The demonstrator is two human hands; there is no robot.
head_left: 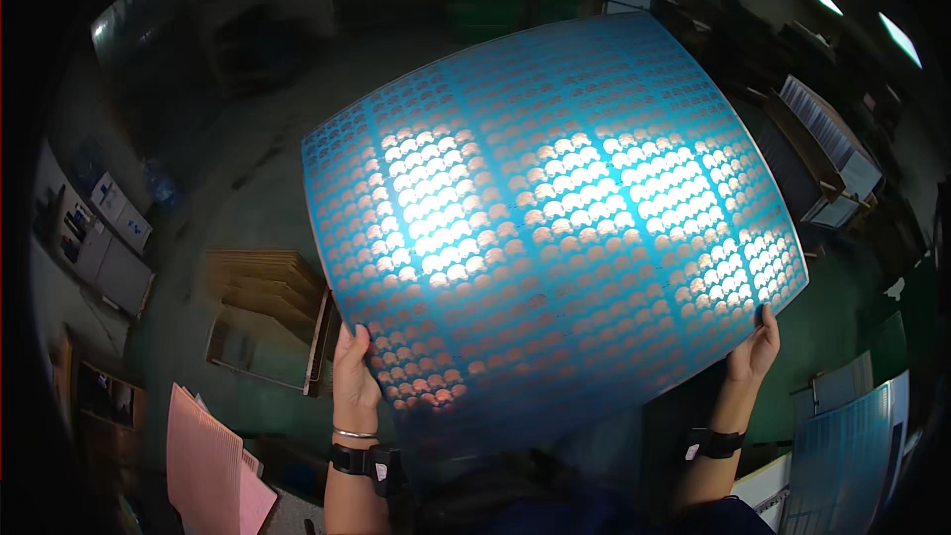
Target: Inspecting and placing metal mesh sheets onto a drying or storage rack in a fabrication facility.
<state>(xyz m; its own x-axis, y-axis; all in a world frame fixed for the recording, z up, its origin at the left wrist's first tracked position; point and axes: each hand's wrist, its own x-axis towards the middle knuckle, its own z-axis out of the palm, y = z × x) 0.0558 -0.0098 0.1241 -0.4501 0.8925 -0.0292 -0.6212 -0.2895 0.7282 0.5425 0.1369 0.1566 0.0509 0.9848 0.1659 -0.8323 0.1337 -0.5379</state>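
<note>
A large blue sheet (555, 267), patterned with rows of small round copper-coloured shapes, is held up in front of me. It is tilted, and bright light glares off several patches of it. My left hand (356, 372) grips its lower left edge, thumb on the near face. At the lower right edge my right hand (756, 345) closes on it in the same way. The fingers behind the sheet are hidden. Each wrist wears a black strap, and the left one also has a metal bangle.
A rack of brown boards (263, 272) stands at left, with a stack of pink sheets (203, 466) below it. Another blue sheet (842, 456) leans at lower right. A rack of pale panels (837, 144) is at far right. White cabinets (109, 248) line the left side.
</note>
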